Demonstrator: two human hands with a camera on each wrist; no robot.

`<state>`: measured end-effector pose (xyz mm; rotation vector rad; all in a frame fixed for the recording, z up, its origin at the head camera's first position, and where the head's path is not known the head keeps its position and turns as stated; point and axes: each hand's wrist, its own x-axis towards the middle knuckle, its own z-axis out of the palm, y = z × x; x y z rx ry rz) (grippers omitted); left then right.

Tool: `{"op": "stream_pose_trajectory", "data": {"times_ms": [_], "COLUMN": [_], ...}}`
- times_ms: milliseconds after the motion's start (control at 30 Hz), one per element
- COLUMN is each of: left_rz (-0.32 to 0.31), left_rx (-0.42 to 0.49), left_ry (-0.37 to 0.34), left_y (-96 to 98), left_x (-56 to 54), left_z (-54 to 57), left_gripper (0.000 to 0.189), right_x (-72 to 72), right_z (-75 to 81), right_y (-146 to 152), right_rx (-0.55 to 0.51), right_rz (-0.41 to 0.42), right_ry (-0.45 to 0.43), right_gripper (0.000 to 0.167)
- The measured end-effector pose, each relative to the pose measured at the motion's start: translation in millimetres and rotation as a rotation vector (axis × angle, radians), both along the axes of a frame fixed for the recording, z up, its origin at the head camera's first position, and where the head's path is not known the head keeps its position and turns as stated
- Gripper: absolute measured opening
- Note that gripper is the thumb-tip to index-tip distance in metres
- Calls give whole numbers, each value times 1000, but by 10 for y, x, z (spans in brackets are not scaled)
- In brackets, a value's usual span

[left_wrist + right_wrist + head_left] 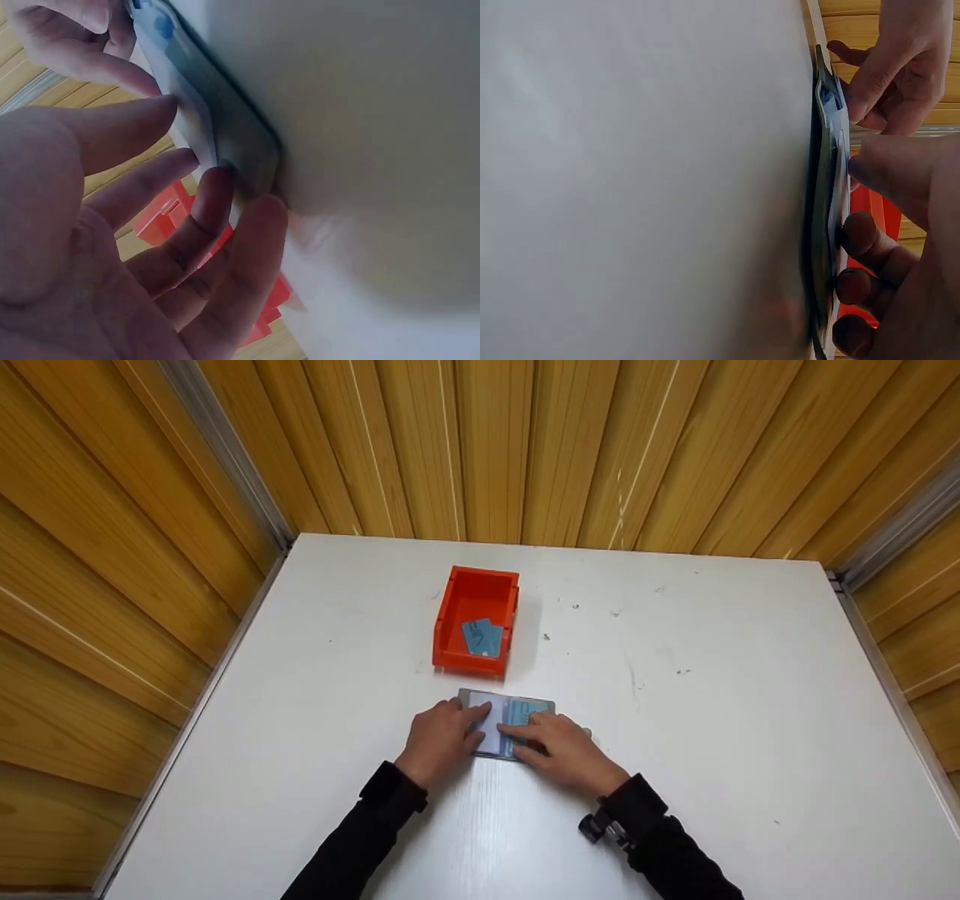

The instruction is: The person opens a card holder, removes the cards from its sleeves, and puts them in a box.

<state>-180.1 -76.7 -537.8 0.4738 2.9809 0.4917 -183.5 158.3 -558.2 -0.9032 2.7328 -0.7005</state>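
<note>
A card holder lies spread flat on the table, its left page pale and a blue card under the clear sleeve on the right. My left hand rests on the left page, index finger and thumb touching the sleeve. On the other side my right hand presses its fingertips on the right page, index finger reaching to the middle fold. In the left wrist view, the left fingers touch the holder's edge and sleeve. The right wrist view gives the holder edge-on, several layers thick.
An orange-red bin stands just beyond the holder, with blue cards lying at its near end. Wood-patterned walls border the white table at the back and both sides. Small dark marks dot the tabletop.
</note>
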Motion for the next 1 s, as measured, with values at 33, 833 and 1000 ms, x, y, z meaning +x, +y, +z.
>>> {"op": "stream_pose_trajectory", "data": {"times_ms": [33,833,1000], "left_rz": [-3,32,-12], "left_rx": [-11,52,139], "left_ry": [0,-31,9], "left_y": [1,25,196], "left_x": [-2,-12,1], "left_z": [0,46,-7], "left_gripper": [45,37,20], "right_x": [-6,-127,-126], "right_z": [0,-12,-17], "right_y": [8,312,317], "right_rx": [8,32,8], "right_rz": [-4,-227,-213], "right_ry": [5,-105,-97], "right_gripper": [44,85,84]}}
